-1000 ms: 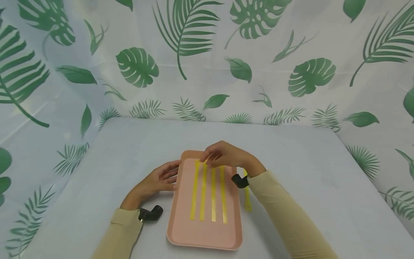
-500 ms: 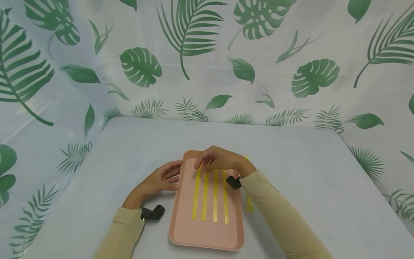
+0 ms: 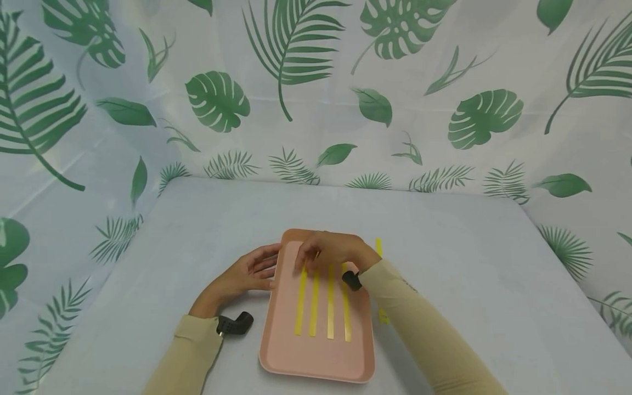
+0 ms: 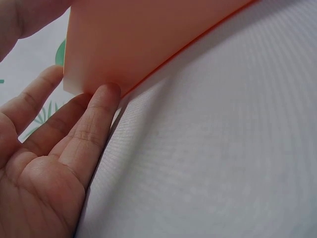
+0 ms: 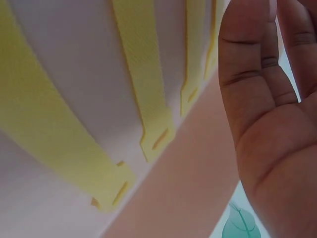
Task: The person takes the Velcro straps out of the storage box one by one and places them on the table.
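Note:
A pink tray (image 3: 316,362) lies on the table, long side toward me. Several flat yellow strips (image 3: 300,310) lie side by side lengthwise in it; in the right wrist view, the near ends of the strips (image 5: 156,134) are wider and have a small slot. My left hand (image 3: 244,274) rests against the tray's left edge, and the left wrist view has its extended fingers (image 4: 101,114) at the tray's outer wall. Over the tray's far part, my right hand (image 3: 331,249) bends its fingers down at the leftmost strip. Its fingertips are cut off in the right wrist view.
Another yellow strip (image 3: 383,316) lies on the table just right of the tray, partly behind the right forearm. The table has a white cloth (image 3: 469,263). A leaf-patterned curtain (image 3: 316,109) hangs behind and at both sides.
My right hand has moved left and toward me along the strips, uncovering the far end of the strip beside the tray. My left hand has stayed at the tray's edge.

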The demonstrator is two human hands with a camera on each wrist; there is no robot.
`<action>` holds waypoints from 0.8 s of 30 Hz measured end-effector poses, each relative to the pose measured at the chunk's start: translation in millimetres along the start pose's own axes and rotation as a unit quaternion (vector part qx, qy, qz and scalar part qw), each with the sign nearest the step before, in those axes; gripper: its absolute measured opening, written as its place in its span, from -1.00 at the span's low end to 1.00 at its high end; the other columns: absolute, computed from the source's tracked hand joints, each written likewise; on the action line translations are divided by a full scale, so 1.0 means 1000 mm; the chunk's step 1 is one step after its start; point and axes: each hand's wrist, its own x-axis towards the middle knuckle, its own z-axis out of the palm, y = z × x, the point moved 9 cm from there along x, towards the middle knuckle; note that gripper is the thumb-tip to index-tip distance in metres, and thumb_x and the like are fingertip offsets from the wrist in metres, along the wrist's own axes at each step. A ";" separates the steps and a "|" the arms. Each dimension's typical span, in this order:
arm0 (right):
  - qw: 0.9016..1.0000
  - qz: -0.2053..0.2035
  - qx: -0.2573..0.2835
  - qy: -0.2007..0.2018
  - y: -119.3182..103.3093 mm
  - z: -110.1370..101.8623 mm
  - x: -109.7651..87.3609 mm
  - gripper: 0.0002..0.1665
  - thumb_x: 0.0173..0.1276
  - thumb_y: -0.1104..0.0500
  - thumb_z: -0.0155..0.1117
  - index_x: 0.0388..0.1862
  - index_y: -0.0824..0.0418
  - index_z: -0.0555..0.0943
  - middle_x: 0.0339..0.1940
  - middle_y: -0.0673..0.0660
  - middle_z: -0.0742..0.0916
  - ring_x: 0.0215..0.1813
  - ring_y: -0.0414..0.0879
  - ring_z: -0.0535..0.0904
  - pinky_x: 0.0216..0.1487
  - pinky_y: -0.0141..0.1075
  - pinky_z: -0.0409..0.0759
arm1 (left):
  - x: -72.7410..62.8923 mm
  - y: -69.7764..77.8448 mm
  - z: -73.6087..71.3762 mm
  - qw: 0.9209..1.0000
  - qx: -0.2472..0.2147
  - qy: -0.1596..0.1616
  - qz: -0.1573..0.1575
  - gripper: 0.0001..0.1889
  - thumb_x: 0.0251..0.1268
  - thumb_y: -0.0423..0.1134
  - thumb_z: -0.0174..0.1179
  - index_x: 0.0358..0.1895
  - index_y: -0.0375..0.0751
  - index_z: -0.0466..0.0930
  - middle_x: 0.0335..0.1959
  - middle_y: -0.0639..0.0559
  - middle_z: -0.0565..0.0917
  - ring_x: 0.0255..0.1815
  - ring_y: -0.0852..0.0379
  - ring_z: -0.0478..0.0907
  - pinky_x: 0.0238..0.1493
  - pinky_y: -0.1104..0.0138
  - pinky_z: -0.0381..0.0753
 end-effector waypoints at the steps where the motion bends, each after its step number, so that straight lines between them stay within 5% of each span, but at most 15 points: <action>1: 1.000 0.005 -0.005 -0.002 0.001 0.001 0.001 -0.73 0.44 0.51 0.34 -0.03 0.29 0.83 -0.23 0.10 0.84 -0.22 -0.17 0.70 0.10 -0.36 0.69 | 0.000 0.000 0.000 1.000 -0.001 -0.001 0.001 0.02 0.28 -0.51 0.46 0.70 -0.51 0.00 0.70 -0.48 0.14 0.69 -0.43 0.12 0.46 0.29 0.57; 13: 0.998 0.001 -0.059 0.003 -0.003 0.005 0.010 -0.67 0.29 0.56 0.44 -0.12 0.23 0.88 -0.30 0.00 0.82 -0.38 -0.29 0.52 -0.25 -0.45 0.55 | 0.000 0.001 0.000 1.000 -0.007 -0.002 0.004 0.04 0.26 -0.50 0.49 0.70 -0.52 0.01 0.69 -0.49 0.14 0.69 -0.43 0.11 0.46 0.28 0.57; 24: 0.996 0.023 -0.087 0.015 0.004 0.006 0.014 -0.62 0.23 0.59 0.43 -0.16 0.17 0.88 -0.23 -0.11 0.83 -0.23 -0.32 0.54 -0.16 -0.48 0.57 | 0.001 -0.002 -0.002 1.000 -0.006 -0.005 0.005 0.04 0.27 -0.46 0.51 0.70 -0.50 0.02 0.69 -0.48 0.17 0.69 -0.41 0.14 0.47 0.26 0.57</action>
